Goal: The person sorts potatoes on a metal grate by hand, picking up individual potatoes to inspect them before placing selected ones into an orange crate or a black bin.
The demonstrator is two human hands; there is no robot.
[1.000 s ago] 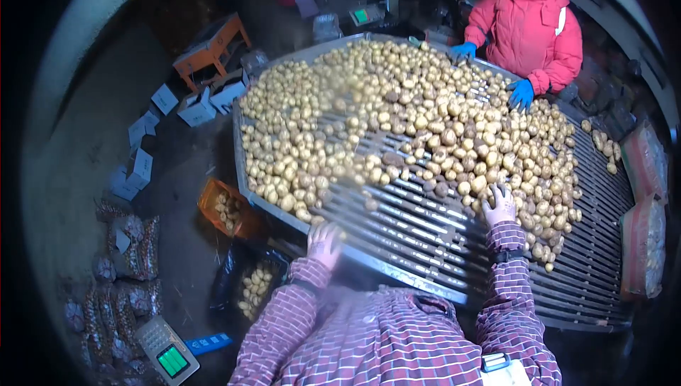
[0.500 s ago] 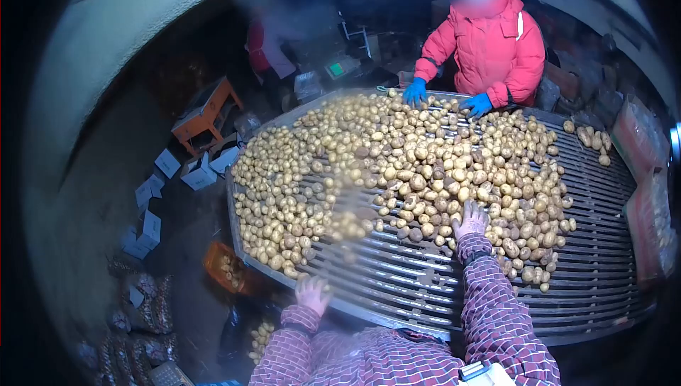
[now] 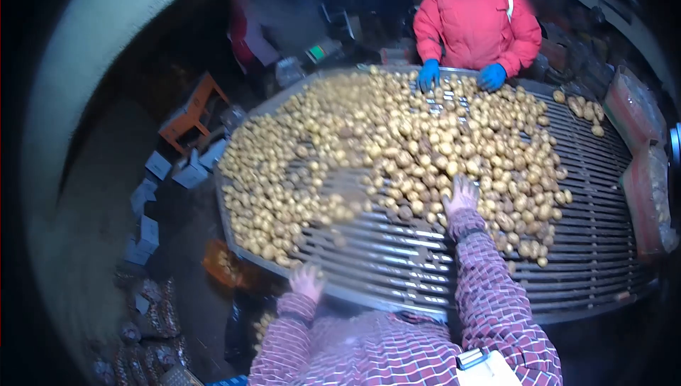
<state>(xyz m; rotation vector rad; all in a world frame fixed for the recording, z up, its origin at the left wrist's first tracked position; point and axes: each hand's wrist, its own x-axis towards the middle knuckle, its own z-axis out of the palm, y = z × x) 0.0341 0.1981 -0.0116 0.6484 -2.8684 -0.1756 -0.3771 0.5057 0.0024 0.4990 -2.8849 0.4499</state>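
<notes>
Many potatoes (image 3: 418, 152) lie spread over a slatted metal table (image 3: 376, 258). My right hand (image 3: 462, 194) reaches into the near side of the heap, its fingers apart and touching potatoes, with none visibly gripped. Down at the table's near left edge, my left hand (image 3: 307, 282) rests on or just above the rim, fingers spread, close to the lowest potatoes on that side. Both sleeves are checkered.
Across the table stands a person in a red jacket (image 3: 472, 24) with blue gloves among the potatoes. Filled bags (image 3: 645, 194) line the right edge. White boxes (image 3: 190, 171), an orange stand (image 3: 188, 120) and an orange crate (image 3: 221, 264) are at left.
The view has shifted, so the table sits slightly higher in the frame. My right hand has moved a little forward among the potatoes. The co-worker's gloved hands have changed position slightly.
</notes>
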